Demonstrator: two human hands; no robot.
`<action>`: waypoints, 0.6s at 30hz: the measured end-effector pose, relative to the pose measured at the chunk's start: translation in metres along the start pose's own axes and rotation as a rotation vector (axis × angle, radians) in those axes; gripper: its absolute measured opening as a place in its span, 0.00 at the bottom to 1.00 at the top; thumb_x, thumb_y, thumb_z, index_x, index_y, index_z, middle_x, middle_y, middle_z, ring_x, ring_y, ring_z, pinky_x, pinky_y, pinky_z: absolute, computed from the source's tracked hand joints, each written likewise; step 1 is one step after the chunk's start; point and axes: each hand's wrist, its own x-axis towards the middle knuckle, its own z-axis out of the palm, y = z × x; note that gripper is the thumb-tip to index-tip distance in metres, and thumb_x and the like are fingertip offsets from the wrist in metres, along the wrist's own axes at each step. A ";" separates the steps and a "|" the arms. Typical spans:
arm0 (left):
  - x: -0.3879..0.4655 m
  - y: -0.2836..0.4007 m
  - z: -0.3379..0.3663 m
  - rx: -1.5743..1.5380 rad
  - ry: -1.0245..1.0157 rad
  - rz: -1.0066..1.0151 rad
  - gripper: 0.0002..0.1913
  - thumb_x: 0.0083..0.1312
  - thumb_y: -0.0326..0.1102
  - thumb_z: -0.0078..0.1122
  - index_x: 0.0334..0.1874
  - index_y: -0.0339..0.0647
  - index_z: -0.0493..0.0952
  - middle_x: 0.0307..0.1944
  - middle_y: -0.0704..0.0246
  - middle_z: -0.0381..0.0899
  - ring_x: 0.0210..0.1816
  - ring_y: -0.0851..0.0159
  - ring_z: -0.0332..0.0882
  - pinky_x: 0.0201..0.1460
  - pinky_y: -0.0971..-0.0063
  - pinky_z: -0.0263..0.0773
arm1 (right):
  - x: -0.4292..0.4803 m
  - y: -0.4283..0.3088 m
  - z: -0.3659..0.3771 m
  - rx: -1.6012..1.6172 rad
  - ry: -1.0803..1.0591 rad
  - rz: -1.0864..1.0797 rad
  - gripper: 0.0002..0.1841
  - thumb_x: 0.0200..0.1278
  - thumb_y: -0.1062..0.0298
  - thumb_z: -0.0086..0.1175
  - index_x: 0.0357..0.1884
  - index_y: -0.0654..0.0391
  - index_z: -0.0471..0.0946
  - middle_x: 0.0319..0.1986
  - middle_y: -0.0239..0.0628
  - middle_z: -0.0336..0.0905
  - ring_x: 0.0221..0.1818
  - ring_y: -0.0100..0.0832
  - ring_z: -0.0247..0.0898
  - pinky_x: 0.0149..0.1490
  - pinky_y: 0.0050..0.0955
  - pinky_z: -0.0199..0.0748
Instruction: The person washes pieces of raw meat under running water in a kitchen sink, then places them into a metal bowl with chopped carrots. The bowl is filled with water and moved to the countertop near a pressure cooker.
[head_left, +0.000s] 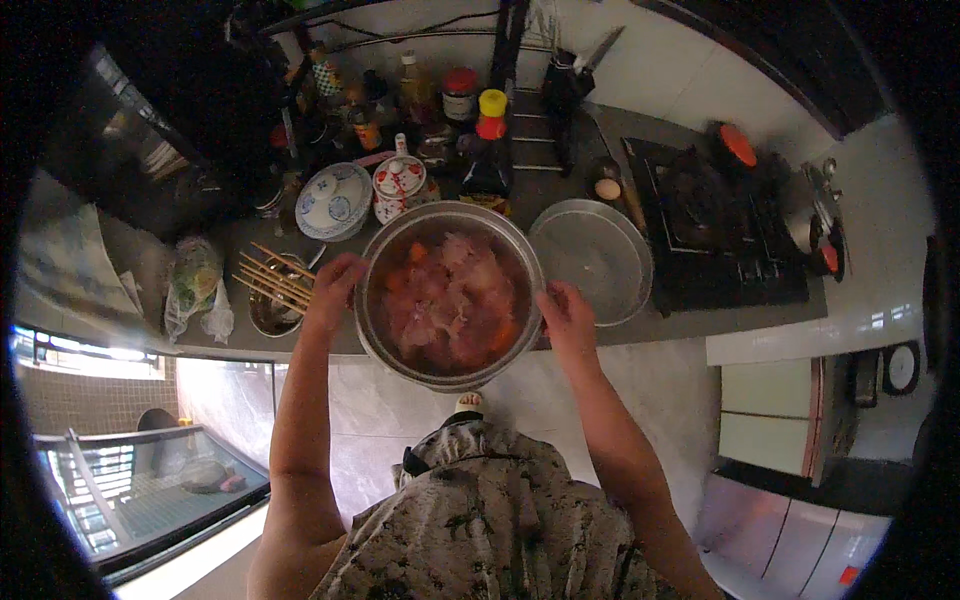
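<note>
Between my hands is a round metal pot (361, 300) filled with raw meat pieces (454, 300) and some orange chunks, perhaps carrot. My left hand (339, 285) grips the pot's left side and my right hand (564, 306) grips its right side; the fingers are partly hidden by the rim. The pot's near edge extends past the counter's front edge. Just right of it lies a wide, round metal pan or lid (590, 262). Left of my left hand, several wooden chopsticks (274, 279) rest across a metal bowl (262, 319).
A black gas stove (720, 225) is at the right. Behind the pot stand a lidded blue-and-white dish (334, 201), a floral lidded jar (400, 180) and several bottles. A bagged vegetable (196, 281) lies at the left. Knives (600, 51) stand in a holder at the back.
</note>
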 end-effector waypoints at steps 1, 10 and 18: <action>0.001 -0.007 -0.005 0.041 -0.007 -0.036 0.10 0.64 0.40 0.55 0.40 0.41 0.76 0.30 0.78 0.74 0.31 0.79 0.68 0.33 0.83 0.62 | 0.002 -0.002 0.000 -0.052 -0.004 -0.059 0.19 0.62 0.60 0.55 0.50 0.61 0.71 0.34 0.43 0.79 0.32 0.35 0.75 0.38 0.32 0.73; -0.042 -0.025 -0.065 0.486 0.184 0.204 0.15 0.67 0.44 0.47 0.47 0.39 0.70 0.34 0.67 0.74 0.34 0.66 0.73 0.36 0.72 0.66 | -0.042 -0.024 -0.066 -0.534 -0.005 -0.259 0.17 0.61 0.56 0.54 0.47 0.54 0.75 0.26 0.39 0.80 0.29 0.36 0.78 0.34 0.34 0.74; -0.241 -0.040 0.019 0.518 -0.546 -0.627 0.18 0.66 0.50 0.47 0.40 0.40 0.76 0.22 0.63 0.76 0.25 0.65 0.77 0.24 0.69 0.70 | -0.147 0.101 -0.336 0.216 -0.175 0.239 0.15 0.65 0.54 0.52 0.37 0.58 0.75 0.25 0.36 0.78 0.28 0.27 0.76 0.33 0.26 0.73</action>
